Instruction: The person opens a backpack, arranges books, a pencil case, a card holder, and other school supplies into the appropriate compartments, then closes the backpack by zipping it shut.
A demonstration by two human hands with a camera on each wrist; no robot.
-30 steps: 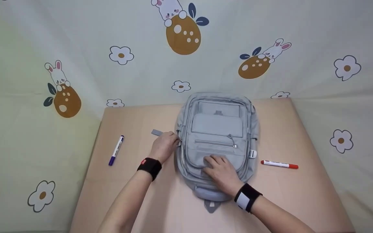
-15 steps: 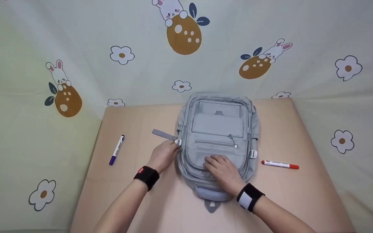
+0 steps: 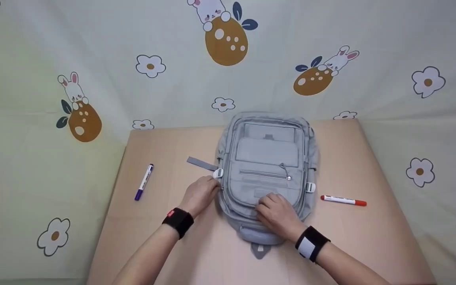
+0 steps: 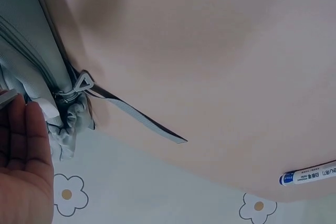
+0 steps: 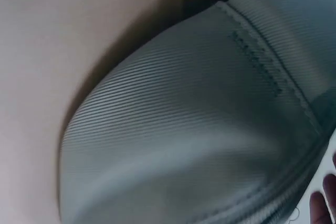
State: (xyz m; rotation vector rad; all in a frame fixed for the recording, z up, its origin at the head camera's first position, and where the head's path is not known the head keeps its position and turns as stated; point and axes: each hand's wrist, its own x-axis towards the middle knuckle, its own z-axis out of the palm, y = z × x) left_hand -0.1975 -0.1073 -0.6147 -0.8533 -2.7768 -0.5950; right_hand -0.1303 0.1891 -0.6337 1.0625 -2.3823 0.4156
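Note:
A light grey backpack (image 3: 267,152) lies on its back on the table, front panel up and top handle (image 3: 259,235) toward me. At its left side my left hand (image 3: 200,194) pinches a small grey zipper pull (image 4: 7,98), seen at the edge of the left wrist view. Just above that hand are a white buckle (image 3: 218,173) and a loose grey strap (image 3: 201,163). My right hand (image 3: 278,215) rests with bent fingers on the lower front pocket, its fingertips right at the pocket's edge. Only fingertips (image 5: 319,209) show in the right wrist view, beside the ribbed fabric.
A purple-capped marker (image 3: 144,182) lies on the table (image 3: 164,146) left of the backpack. To its right is a red marker (image 3: 343,200). Behind the table hangs a printed cloth (image 3: 180,35) with rabbits and flowers.
My left hand has slid toward me along the backpack's left side, uncovering the strap and white buckle. The right hand has shifted slightly right and down, baring a patch on the front pocket.

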